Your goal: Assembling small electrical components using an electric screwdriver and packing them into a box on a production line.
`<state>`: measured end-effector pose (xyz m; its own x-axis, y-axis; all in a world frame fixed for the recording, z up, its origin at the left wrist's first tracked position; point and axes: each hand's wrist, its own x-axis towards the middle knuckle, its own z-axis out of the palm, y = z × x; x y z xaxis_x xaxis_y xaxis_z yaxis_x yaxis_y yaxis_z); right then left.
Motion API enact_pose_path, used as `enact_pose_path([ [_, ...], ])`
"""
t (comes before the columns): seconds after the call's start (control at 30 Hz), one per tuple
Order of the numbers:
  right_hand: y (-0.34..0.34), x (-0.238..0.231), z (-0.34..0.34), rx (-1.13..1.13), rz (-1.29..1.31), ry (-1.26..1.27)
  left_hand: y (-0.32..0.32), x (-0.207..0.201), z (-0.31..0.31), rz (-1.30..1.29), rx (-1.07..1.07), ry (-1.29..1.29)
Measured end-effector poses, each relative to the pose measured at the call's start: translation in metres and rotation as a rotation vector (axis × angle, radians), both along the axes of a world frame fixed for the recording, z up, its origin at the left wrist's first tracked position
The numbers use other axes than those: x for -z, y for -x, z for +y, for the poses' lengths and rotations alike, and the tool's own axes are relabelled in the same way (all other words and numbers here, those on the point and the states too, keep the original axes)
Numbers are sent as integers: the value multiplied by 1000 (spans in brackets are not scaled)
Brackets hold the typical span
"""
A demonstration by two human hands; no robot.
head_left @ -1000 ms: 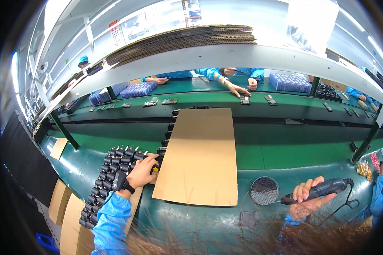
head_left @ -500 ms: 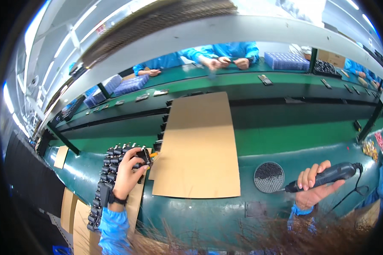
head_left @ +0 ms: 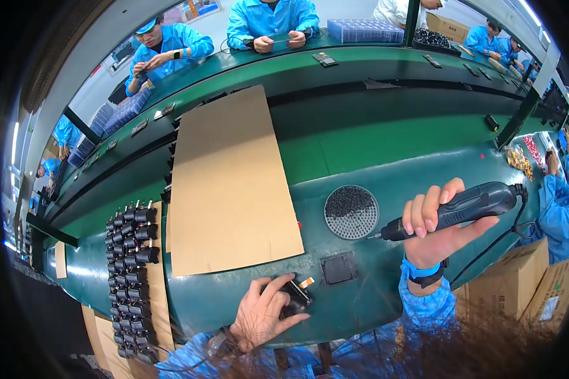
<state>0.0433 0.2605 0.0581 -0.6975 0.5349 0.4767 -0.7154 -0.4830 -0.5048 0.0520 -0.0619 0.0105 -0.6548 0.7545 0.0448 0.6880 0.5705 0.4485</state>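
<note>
My left hand (head_left: 258, 316) grips a small black module (head_left: 295, 298) with an orange ribbon cable sticking up, low over the near edge of the bench. To its right lies a flat black square plate (head_left: 339, 268). My right hand (head_left: 431, 230) is wrapped round a black electric screwdriver (head_left: 477, 205); its cord trails off to the right. The screwdriver's bit points left, beside the near rim of a round dish (head_left: 349, 227) with a dimpled surface. Small black pieces, probably screws (head_left: 351, 200), fill the dish's far half.
A large cardboard sheet (head_left: 231, 189) lies left of the dish. Rows of black modules (head_left: 129, 271) stand on cardboard at the left. Behind runs a green conveyor (head_left: 354, 139) with small parts; co-workers sit beyond it. Cardboard boxes (head_left: 506, 278) stand at the lower right.
My left hand has brought the black module from beside the rows to the near bench edge, right of them. The view has turned, and the screwdriver stays close to the dish.
</note>
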Motion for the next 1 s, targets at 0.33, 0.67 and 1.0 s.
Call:
enact_pose_path([
  [0.33, -3, -4, 7, 15, -9, -14, 55, -36, -6, 28, 423, 142],
  [0.67, 3, 12, -2, -41, -7, 23, 40, -19, -20, -161, 358, 147],
  [1.0, 4, 5, 5, -8, -16, -5, 31, -25, 64, 57, 170, -171],
])
